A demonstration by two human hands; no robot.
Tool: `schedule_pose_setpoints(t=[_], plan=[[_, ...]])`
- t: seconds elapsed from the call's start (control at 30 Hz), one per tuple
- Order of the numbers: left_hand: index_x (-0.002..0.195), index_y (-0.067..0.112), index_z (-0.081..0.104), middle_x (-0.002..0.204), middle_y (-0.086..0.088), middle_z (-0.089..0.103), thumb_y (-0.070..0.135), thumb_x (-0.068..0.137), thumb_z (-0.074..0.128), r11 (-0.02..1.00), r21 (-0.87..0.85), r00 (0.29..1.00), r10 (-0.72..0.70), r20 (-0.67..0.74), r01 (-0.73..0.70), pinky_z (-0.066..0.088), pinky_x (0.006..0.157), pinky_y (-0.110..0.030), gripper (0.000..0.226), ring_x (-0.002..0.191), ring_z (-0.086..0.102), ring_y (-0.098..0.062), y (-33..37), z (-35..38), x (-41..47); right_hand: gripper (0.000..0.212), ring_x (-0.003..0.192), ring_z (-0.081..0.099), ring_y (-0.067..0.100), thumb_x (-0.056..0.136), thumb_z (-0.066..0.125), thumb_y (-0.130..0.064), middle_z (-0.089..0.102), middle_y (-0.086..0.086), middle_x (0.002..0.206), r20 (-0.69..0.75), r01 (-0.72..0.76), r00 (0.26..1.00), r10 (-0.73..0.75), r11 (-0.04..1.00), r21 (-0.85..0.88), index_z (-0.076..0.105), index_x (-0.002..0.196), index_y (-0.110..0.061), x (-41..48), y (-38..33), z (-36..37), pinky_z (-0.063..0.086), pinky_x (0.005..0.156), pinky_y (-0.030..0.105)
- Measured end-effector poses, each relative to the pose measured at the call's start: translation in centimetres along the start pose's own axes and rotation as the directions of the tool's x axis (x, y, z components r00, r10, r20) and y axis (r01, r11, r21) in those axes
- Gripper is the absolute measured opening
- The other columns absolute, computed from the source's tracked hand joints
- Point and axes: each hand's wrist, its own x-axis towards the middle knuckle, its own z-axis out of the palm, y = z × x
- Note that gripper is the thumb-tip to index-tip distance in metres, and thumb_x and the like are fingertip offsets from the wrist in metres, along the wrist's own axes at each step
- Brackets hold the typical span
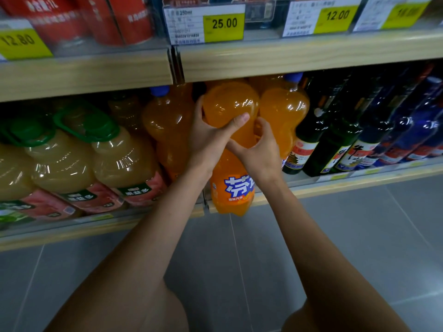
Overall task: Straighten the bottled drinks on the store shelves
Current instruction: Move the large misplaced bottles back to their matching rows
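A large orange soda bottle [231, 109] with a blue-and-white label stands at the front of the lower shelf [335, 185], its base overhanging the shelf's edge. My left hand [211, 137] wraps the bottle's waist from the left, thumb across the front. From the right, my right hand [260, 149] grips the same waist. Both hands touch each other. Two more orange soda bottles flank it, one on the left [167, 125] and one on the right [284, 111], each with a blue cap.
Pale juice jugs [112, 159] with green caps fill the shelf's left part. Dark green and blue glass bottles [359, 130] lean in rows on the right. An upper shelf [287, 58] with price tags hangs close above the bottle tops. Grey tiled floor [359, 236] lies below.
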Motion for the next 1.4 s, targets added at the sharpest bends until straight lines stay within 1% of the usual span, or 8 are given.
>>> schedule_pose_setpoints(t=[0.23, 0.33, 0.5, 0.7, 1.03, 1.17, 1.27, 1.4], plan=[[0.138, 0.02, 0.041, 0.126, 0.002, 0.059, 0.033, 0.07, 0.081, 1.0, -0.014, 1.0, -0.025, -0.011, 0.025, 0.049, 0.086, -0.023, 0.08, 0.112, 0.056, -0.013, 0.0, 0.5, 0.3, 0.096, 0.127, 0.045, 0.022, 0.071, 0.079, -0.039, 0.041, 0.006, 0.143, 0.153, 0.037, 0.988, -0.034, 0.999, -0.017, 0.024, 0.145, -0.014, -0.2, 0.2, -0.5, 0.048, 0.098, 0.036], [0.14, 0.02, 0.039, 0.126, 0.004, 0.058, 0.032, 0.071, 0.081, 1.0, 0.012, 1.0, -0.006, 0.01, 0.005, 0.048, 0.087, -0.022, 0.082, 0.111, 0.056, -0.011, 0.1, 0.9, 0.3, 0.101, 0.124, 0.048, 0.025, 0.068, 0.081, -0.039, 0.041, 0.008, 0.142, 0.23, -0.073, 0.971, 0.066, 0.997, 0.022, 0.02, 0.146, -0.017, 0.2, 0.6, -0.8, 0.05, 0.096, 0.044], [0.141, 0.019, 0.037, 0.119, 0.007, 0.058, 0.029, 0.071, 0.081, 1.0, -0.006, 1.0, -0.012, -0.007, 0.012, 0.047, 0.089, -0.025, 0.083, 0.105, 0.055, -0.009, 0.3, 1.3, 0.3, 0.123, 0.126, 0.045, 0.029, 0.064, 0.083, -0.04, 0.034, 0.008, 0.146, 0.432, -0.22, 0.869, 0.242, 0.97, -0.1, -0.009, 0.146, -0.026, 0.5, 2.2, -1.6, 0.047, 0.091, 0.038], [0.138, 0.024, 0.038, 0.115, 0.011, 0.055, 0.034, 0.074, 0.078, 1.0, -0.019, 1.0, -0.023, 0.003, 0.023, 0.043, 0.073, -0.014, 0.076, 0.097, 0.052, -0.004, -0.1, 1.1, 0.7, 0.103, 0.117, 0.055, 0.024, 0.06, 0.084, -0.043, 0.049, 0.005, 0.138, 0.291, -0.098, 0.95, 0.114, 0.993, -0.068, 0.025, 0.14, -0.02, -0.3, 2.7, -1.3, 0.051, 0.092, 0.042], [0.141, 0.02, 0.036, 0.122, 0.008, 0.057, 0.031, 0.074, 0.079, 0.998, -0.05, 1.0, 0.028, -0.01, -0.029, 0.048, 0.089, -0.024, 0.08, 0.107, 0.056, -0.007, -0.1, 0.9, 1.8, 0.1, 0.113, 0.058, 0.023, 0.059, 0.084, -0.048, 0.054, 0.003, 0.133, 0.191, 0.001, 0.981, 0.014, 0.997, -0.079, 0.031, 0.139, -0.02, 0.5, 2.4, -0.3, 0.053, 0.09, 0.042], [0.143, 0.022, 0.029, 0.125, 0.009, 0.053, 0.026, 0.072, 0.08, 0.998, -0.018, 0.997, 0.059, 0.059, -0.058, 0.045, 0.081, -0.009, 0.087, 0.105, 0.053, 0.001, -0.9, 0.5, 2.0, 0.101, 0.114, 0.056, 0.022, 0.06, 0.085, -0.042, 0.054, 0.003, 0.132, 0.154, 0.022, 0.988, -0.015, 0.999, -0.045, 0.029, 0.14, -0.018, 0.7, 3.0, 0.7, 0.051, 0.088, 0.029], [0.145, 0.02, 0.026, 0.136, 0.0, 0.048, 0.022, 0.072, 0.08, 0.997, -0.016, 0.994, 0.072, 0.081, -0.071, 0.045, 0.089, -0.016, 0.091, 0.118, 0.05, -0.011, -1.6, 0.2, 2.1, 0.101, 0.114, 0.057, 0.022, 0.06, 0.086, -0.04, 0.055, 0.004, 0.131, 0.114, 0.035, 0.993, -0.031, 0.999, -0.038, 0.029, 0.14, -0.016, 0.3, 3.5, 1.5, 0.051, 0.089, 0.03], [0.144, 0.02, 0.026, 0.126, 0.007, 0.049, 0.02, 0.074, 0.079, 0.996, -0.014, 0.991, 0.088, 0.102, -0.087, 0.044, 0.082, -0.008, 0.088, 0.106, 0.051, -0.001, -1.6, -0.1, 2.3, 0.101, 0.112, 0.058, 0.02, 0.06, 0.085, -0.043, 0.055, 0.003, 0.13, 0.071, 0.058, 0.996, -0.056, 0.998, -0.038, 0.029, 0.14, -0.015, 0.1, 3.7, 2.0, 0.053, 0.087, 0.029]])
